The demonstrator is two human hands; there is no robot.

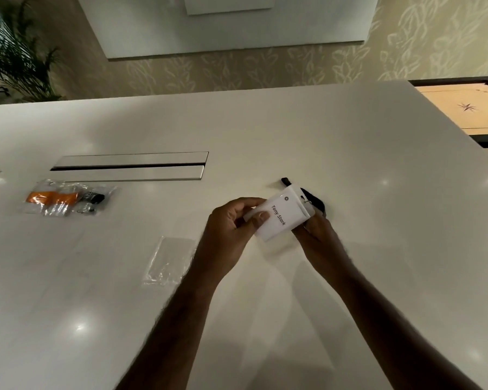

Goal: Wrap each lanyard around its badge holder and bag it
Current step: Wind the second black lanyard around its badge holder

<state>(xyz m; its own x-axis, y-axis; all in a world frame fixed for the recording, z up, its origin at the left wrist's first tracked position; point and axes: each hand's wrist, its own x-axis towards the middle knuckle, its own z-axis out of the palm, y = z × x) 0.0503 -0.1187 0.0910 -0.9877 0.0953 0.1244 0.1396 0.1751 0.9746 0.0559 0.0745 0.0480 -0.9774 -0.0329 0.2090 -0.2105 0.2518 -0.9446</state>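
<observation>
— What does the work sit on, and what is the room like?

— A broad, glossy white surface (350, 153) with ceiling lights mirrored in it, and a long metal cable hatch (130, 166) set flush into it, a dark slot down its middle. Beyond its far edge stands a wall papered in a pale leaf pattern (237, 68); a potted palm (14, 54) fills the left corner and a wooden carrom board (462, 108) lies off to the right.

— And the materials in play?

— The badge holder (279, 215) is a flat white rectangle printed with a name, held tilted above the surface. The left hand (231, 229) pinches its near end, thumb on the face. The right hand (319, 229) grips its far edge from beneath, fingers curled. A black lanyard (313, 198) trails from its top (partly hidden behind the card), one end resting on the surface.

— Any bags?

— Two. A crinkled clear bag (68, 199) at the left holds an orange lanyard and a dark clip. A flat, empty clear bag (169, 260) lies just beside the left wrist.
</observation>
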